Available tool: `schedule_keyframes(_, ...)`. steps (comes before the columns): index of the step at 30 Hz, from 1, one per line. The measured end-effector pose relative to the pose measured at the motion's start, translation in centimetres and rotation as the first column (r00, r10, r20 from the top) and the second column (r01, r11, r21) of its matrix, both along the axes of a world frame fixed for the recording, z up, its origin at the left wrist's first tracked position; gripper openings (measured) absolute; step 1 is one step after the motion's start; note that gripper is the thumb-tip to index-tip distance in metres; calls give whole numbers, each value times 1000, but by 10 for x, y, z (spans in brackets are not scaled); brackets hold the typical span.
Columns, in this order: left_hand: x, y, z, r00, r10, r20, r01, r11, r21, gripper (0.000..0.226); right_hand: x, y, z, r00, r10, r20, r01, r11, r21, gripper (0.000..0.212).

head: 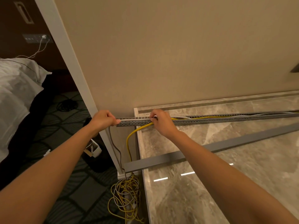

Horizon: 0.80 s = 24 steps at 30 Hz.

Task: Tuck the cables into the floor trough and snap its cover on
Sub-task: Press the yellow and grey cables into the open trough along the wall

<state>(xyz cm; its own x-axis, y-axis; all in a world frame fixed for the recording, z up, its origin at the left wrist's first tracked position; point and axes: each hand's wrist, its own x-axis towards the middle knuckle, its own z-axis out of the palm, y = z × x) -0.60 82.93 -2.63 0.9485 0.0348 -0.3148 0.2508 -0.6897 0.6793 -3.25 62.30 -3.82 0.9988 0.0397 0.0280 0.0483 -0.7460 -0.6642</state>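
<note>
At the far left a white pillow (17, 88) lies on a bed, and a thin white wire (38, 49) hangs from a wall socket above it. Past the white door frame (71, 62), the left hand (104, 118) is closed at the left end of the grey slotted trough (210, 121), its fingers curled tight on a grey cable (115, 149) that drops from the fist down to the floor. Just to the right, a yellow cable (129, 139) loops out from the trough's front side and falls toward a tangled heap of yellow and grey cables (126, 196) on the floor below. The right hand (161, 122) rests on top of the trough, a little way in from its end, fingertips pinched together at the point where the yellow cable enters the channel. To the right of that hand, yellow and pale cables lie inside the open trough, which runs along the marble floor (226, 175) near the beige wall (161, 54). The long grey cover (210, 147) lies loose on the marble, well apart from the trough, slanting from the cable heap toward the right edge.
</note>
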Motion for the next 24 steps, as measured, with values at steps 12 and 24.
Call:
schedule_keyframes(12, -16, -58, 6, 870, -395, 294, 241, 863, 444, 11, -22, -50, -5, 992, -27, 127, 37, 996, -81, 27)
schedule_keyframes(24, -24, -112, -4, 662, -716, 223, 408, 593, 694, 30, -33, -86, -6, 999, -38, 18, 41, 985, -169, 42)
